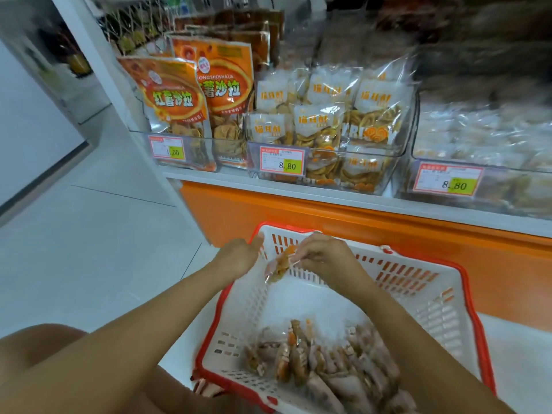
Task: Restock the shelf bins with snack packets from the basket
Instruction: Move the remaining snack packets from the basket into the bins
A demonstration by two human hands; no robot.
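A white basket [433, 309] with a red rim is seen at 5 o'clock, set on the pale floor [89, 234] in front of an orange panel [328, 216]. A heap of packets [325, 363], brownish and blurred, is piled against the near side of the basket, at 5 o'clock of the frame.

The right hand [327, 253] is held over the far part of the basket, just below the centre. A snack packet [279, 265] is pinched between its fingers and hangs tilted at its 9 o'clock side, clear of the heap.

The left hand [239, 255] is placed at the far left corner of the basket, at 9 o'clock of the right hand. Its fingers are curled and its thumb reaches towards the red rim. Whether the rim is gripped cannot be told.

Three clear bins are lined up on a white shelf [298, 192] across 12 o'clock. The left bin [203, 150], at 11 o'clock, is filled with upright orange bags [176, 100]. The middle bin [373, 155], at 12 o'clock, is stacked with white-labelled packets [318, 121]. The right bin [507, 180], at 2 o'clock, is too blurred for its contents to be read. A price tag [282, 162] is fixed to the front of each bin
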